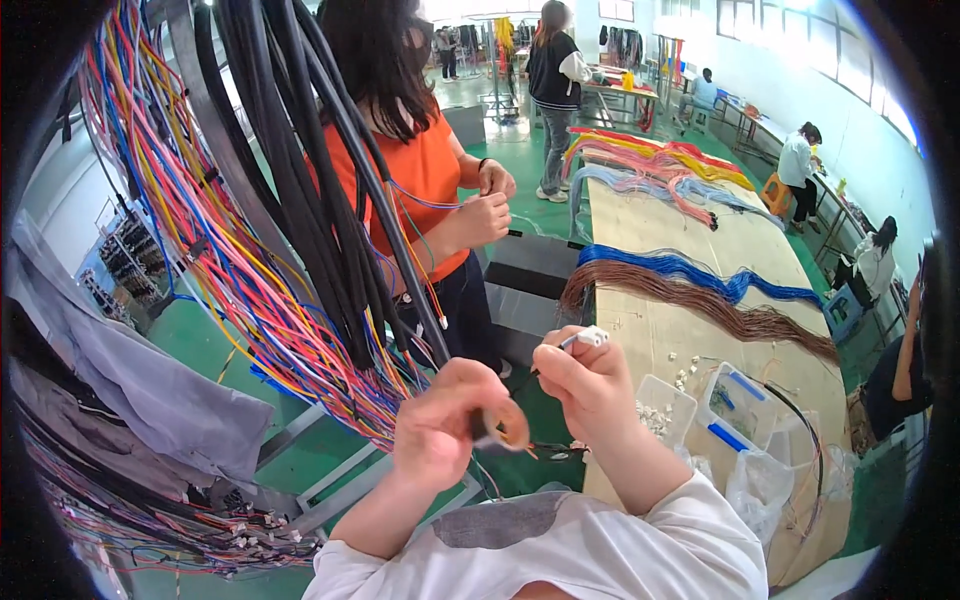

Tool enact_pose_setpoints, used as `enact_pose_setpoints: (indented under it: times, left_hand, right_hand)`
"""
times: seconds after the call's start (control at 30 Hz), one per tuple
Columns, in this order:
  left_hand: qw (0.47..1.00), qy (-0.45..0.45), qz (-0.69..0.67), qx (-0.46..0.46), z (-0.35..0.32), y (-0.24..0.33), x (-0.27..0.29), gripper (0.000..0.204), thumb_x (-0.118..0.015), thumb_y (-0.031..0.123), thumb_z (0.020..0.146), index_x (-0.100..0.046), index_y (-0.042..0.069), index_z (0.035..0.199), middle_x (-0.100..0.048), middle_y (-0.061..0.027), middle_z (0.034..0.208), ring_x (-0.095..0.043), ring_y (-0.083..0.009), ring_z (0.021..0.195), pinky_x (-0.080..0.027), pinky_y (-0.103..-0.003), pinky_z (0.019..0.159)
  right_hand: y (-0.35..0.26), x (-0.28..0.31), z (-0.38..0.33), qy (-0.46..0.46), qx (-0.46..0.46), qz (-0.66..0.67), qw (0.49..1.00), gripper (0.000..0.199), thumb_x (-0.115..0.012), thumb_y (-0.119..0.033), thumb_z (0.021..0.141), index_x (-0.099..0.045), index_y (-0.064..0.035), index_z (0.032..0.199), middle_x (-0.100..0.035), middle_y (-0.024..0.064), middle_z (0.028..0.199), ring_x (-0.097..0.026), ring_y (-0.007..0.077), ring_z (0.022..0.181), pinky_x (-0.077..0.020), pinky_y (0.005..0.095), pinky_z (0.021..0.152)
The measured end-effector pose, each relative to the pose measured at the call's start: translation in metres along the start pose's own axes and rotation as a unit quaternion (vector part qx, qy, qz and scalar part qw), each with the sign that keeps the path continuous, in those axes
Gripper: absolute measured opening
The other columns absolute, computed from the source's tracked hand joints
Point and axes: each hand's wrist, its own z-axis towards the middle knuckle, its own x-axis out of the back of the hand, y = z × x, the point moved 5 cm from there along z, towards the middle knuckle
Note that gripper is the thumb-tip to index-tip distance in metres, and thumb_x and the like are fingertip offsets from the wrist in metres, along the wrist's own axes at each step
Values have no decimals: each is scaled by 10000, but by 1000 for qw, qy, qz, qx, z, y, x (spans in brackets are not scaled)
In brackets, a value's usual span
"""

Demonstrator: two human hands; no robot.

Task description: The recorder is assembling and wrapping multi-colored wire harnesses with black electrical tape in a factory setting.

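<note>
My right hand (592,390) is closed around a small white plastic connector (592,337), which sticks out above the thumb and forefinger. A short bit of thin wire shows beside it. To its left, my left hand (445,425) is curled and somewhat blurred. It holds a tan ring that looks like a roll of tape (508,426), tilted on its edge and facing my right hand. The two hands are apart, in front of my body. Close on the left hang thick black sleeved cables (300,190) and a bundle of coloured wires (215,240).
A wooden table (625,345) on the right bears blue wires (690,270), brown wires (700,300), and clear boxes (738,400) with white connectors (655,420). A person in orange (425,170) stands just ahead, handling thin wires. Grey cloth (140,350) hangs at the left.
</note>
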Motion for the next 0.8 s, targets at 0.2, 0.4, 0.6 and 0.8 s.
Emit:
enact_pose_setpoints:
  times: [0.2, 0.4, 0.6, 0.8]
  left_hand:
    - [973, 105, 153, 141, -3, -18, 11, 201, -618, 67, 759, -536, -17, 922, -476, -20, 820, -513, -77, 670, -415, -189, 573]
    - [963, 86, 254, 35, -3, -28, 15, 125, -564, -76, 747, -524, 0, 838, -469, -8, 776, -487, -47, 672, -421, -172, 570]
    - [939, 122, 317, -55, -3, -16, 19, 84, -526, -83, 774, -519, -9, 814, -500, -26, 801, -528, -67, 672, -451, -190, 577]
    - [981, 132, 117, 83, -11, -16, 15, 42, -521, -38, 799, -530, -1, 815, -534, -32, 825, -535, -68, 705, -458, -187, 605]
  right_hand:
    - [-4, 0, -4, -14, 73, -133, 988, 140, -551, -50, 790, -517, 6, 667, -482, 13, 612, -406, 52, 529, -294, 205, 450]
    - [-3, -6, -10, -19, 192, -294, 936, 100, -581, -28, 760, -512, 10, 697, -524, 46, 634, -508, 109, 571, -367, 229, 466]
    - [16, -20, -17, -99, 250, -420, 867, 381, -617, -47, 718, -478, -9, 1071, -564, 82, 735, -549, 230, 682, -426, 294, 624]
    - [5, -23, -14, -217, 209, -456, 837, 271, -577, -129, 746, -506, -56, 998, -528, 43, 639, -525, 218, 627, -362, 331, 648]
